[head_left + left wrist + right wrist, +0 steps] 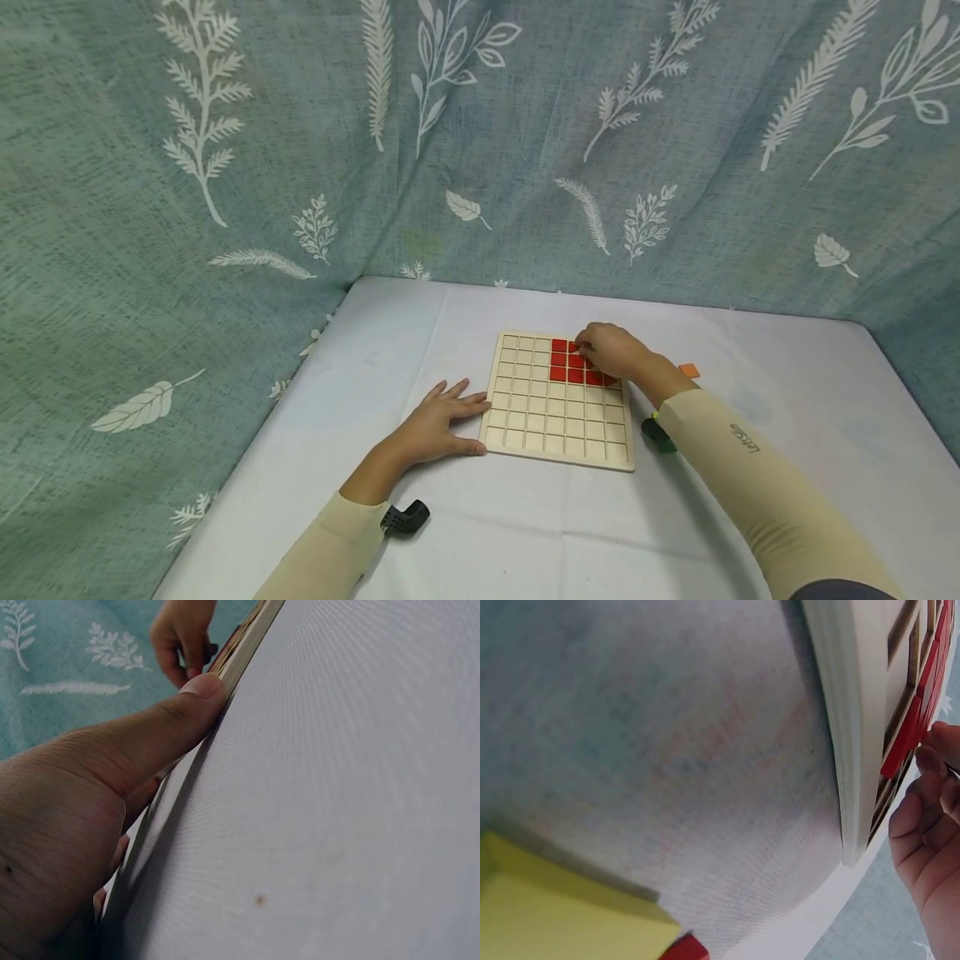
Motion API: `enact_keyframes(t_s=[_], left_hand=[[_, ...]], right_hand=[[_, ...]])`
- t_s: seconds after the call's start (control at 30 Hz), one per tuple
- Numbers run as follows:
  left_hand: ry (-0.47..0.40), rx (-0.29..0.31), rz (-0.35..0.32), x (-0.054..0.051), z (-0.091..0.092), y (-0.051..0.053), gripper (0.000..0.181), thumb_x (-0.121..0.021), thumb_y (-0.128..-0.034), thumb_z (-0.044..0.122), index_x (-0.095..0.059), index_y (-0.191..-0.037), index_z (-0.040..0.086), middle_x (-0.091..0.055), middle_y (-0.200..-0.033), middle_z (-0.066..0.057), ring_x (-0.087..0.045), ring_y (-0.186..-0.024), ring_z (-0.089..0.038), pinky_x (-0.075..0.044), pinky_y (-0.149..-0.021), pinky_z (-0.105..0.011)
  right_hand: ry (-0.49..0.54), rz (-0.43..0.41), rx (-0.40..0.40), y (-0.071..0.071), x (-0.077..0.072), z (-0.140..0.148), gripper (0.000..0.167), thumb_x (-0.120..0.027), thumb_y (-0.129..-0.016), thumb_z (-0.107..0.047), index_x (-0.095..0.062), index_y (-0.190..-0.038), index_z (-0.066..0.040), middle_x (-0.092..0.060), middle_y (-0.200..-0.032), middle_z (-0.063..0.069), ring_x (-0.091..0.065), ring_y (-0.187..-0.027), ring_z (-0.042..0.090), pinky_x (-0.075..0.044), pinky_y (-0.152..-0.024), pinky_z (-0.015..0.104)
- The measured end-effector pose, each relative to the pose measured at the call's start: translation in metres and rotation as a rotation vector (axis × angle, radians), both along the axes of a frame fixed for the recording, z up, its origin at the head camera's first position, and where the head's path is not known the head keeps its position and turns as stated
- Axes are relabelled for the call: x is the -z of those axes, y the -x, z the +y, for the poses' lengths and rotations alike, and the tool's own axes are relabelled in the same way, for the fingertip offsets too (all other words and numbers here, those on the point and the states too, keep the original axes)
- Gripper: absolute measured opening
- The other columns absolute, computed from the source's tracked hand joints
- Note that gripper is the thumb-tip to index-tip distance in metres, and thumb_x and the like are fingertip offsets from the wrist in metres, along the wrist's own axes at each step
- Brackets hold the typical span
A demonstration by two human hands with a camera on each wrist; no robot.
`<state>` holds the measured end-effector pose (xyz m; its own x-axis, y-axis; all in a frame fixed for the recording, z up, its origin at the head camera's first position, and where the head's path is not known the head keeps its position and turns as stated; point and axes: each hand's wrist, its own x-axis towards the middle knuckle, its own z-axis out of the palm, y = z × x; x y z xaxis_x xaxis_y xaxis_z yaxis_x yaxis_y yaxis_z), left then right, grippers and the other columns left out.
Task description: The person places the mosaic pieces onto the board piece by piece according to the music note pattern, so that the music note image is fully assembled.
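Right sleeve (757,492), beige: one line of lettering (745,438), dark on light, reading "LetsSlim". Capital L, second capital at S, remainder lower case; any apostrophe or space between the two words too small to tell. Position: on the forearm, near the cuff (681,406), slanting down to the right in head view.

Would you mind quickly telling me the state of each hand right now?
Left hand: open, touching the grid board.
Right hand: curled at the red tiles; whether it pinches one cannot be told.
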<state>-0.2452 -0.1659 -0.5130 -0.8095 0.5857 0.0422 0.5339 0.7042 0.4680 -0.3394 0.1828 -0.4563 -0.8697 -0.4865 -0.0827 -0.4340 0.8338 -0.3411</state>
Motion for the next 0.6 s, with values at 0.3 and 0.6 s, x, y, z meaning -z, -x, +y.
enact_keyframes(t_s=[0.3,0.6], left_hand=[[-0.01,0.003,-0.01,-0.002,0.002,0.0,0.087,-0.067,-0.0697,0.073,-0.055,-0.14,0.023,-0.04,-0.147,0.018,-0.014,-0.146,-0.014,0.002,-0.118,-0.04],[0.0,-0.001,-0.002,-0.002,0.0,-0.001,0.087,-0.066,-0.07,0.074,-0.056,-0.14,0.024,-0.041,-0.146,0.018,-0.015,-0.146,-0.014,0.001,-0.118,-0.04]], right_hand=[[-0.01,0.007,0.012,-0.002,-0.003,0.001,0.032,-0.053,-0.102,-0.017,-0.06,-0.13,-0.004,-0.057,-0.111,0.008,-0.058,-0.094,0.022,-0.051,-0.081,0.04],[-0.026,-0.011,0.054,-0.008,-0.014,0.023,0.03,-0.058,-0.099,-0.015,-0.062,-0.126,-0.003,-0.059,-0.109,0.009,-0.059,-0.1,0.026,-0.051,-0.086,0.044]])
